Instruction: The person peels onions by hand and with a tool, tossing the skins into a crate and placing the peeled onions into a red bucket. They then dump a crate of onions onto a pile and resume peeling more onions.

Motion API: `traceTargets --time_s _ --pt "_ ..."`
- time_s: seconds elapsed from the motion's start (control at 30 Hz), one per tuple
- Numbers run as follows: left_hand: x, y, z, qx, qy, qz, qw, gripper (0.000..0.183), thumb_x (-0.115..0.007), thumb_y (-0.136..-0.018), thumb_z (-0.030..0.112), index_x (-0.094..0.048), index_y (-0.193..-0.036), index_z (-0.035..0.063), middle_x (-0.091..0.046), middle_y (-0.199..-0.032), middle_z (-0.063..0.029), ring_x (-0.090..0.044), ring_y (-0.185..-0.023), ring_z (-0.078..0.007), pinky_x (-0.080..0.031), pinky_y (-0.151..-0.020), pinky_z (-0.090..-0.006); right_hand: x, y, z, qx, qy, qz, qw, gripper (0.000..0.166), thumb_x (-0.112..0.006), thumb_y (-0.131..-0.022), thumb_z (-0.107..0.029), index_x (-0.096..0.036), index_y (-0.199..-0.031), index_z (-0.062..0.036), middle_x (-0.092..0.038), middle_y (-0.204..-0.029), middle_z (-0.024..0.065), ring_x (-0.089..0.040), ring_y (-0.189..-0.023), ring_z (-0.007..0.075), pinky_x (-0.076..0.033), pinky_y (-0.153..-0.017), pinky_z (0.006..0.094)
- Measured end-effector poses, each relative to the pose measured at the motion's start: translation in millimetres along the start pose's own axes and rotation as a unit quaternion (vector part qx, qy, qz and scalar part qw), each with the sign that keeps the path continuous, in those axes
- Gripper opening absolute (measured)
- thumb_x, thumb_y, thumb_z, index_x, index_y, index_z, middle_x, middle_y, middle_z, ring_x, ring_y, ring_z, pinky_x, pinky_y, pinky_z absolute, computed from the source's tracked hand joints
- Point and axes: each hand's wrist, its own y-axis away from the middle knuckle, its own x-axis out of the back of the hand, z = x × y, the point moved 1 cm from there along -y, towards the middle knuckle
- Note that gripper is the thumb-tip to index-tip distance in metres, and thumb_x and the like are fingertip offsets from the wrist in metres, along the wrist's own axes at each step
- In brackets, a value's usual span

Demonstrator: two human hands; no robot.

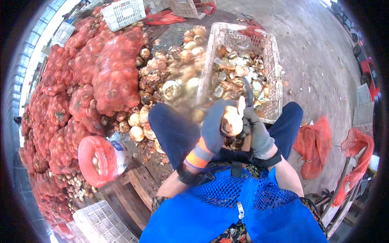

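My left hand, in a dark grey glove with an orange cuff, grips a partly peeled onion from its left side, above my lap. In my grey-gloved right hand is a knife, its dark blade pointing away from me. A pale strip stands up from the onion's top next to the blade. Beyond my hands, between my knees, stands a slatted plastic crate with onion skins and trimmings inside. Loose onions lie heaped along the crate's left side.
Red mesh sacks of onions are piled at the left. Nearer me are a pink-lined bucket, a wooden pallet and a white crate. On the right floor lies an orange-red mesh sack. More crates stand at the back.
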Motion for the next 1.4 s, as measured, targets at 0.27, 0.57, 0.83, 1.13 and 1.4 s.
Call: traceTargets --time_s 0.27,0.57,0.83,1.13,1.4 --pt "-43 -11 17 -0.126 -0.144 0.160 0.968 0.037 -0.048 -0.091 0.020 -0.048 -0.123 0.0006 -0.054 -0.112 -0.0166 -0.059 -0.091 -0.0198 -0.050 -0.077 -0.0328 -4 7 -25 0.008 -0.113 0.044 0.993 0.021 -0.051 -0.094 -0.023 -0.048 -0.075 -0.0147 -0.039 -0.060 -0.0105 -0.034 -0.045 0.0015 -0.037 -0.042 0.0146" --pt "-16 -5 24 -0.147 -0.039 0.144 0.978 0.053 -0.058 -0.088 0.020 -0.038 -0.133 0.0008 -0.051 -0.124 -0.0140 -0.053 -0.109 -0.0253 -0.045 -0.094 -0.0366 -48 13 -38 -0.083 -0.244 -0.125 0.958 0.024 -0.055 -0.092 -0.025 -0.051 -0.071 -0.0139 -0.044 -0.060 -0.0073 -0.038 -0.048 0.0034 -0.032 -0.043 0.0220" --pt "-13 -9 40 0.013 0.426 0.081 0.901 0.046 -0.053 -0.092 0.040 -0.053 -0.124 0.0067 -0.056 -0.123 -0.0149 -0.048 -0.120 -0.0323 -0.039 -0.102 -0.0438 -27 1 -89 0.293 0.516 0.199 0.780 0.047 -0.063 -0.085 -0.019 -0.047 -0.125 -0.0026 -0.060 -0.087 0.0040 -0.055 -0.068 0.0103 -0.046 -0.059 0.0246" --pt "-31 2 33 -0.015 0.240 -0.091 0.966 0.050 -0.037 -0.099 0.040 -0.044 -0.131 0.0028 -0.053 -0.126 -0.0092 -0.051 -0.115 -0.0225 -0.037 -0.103 -0.0380 -53 27 -47 0.203 0.479 0.005 0.854 0.047 -0.061 -0.086 -0.023 -0.046 -0.124 -0.0013 -0.060 -0.097 0.0229 -0.060 -0.091 0.0341 -0.047 -0.077 0.0406" --pt "-28 5 31 -0.009 0.250 -0.078 0.965 0.053 -0.046 -0.095 0.043 -0.044 -0.131 0.0043 -0.052 -0.128 -0.0130 -0.049 -0.118 -0.0258 -0.039 -0.102 -0.0398 -44 53 -57 0.426 0.584 -0.063 0.688 0.035 -0.058 -0.087 -0.015 -0.050 -0.119 -0.0027 -0.062 -0.086 0.0159 -0.063 -0.073 0.0301 -0.049 -0.065 0.0366"
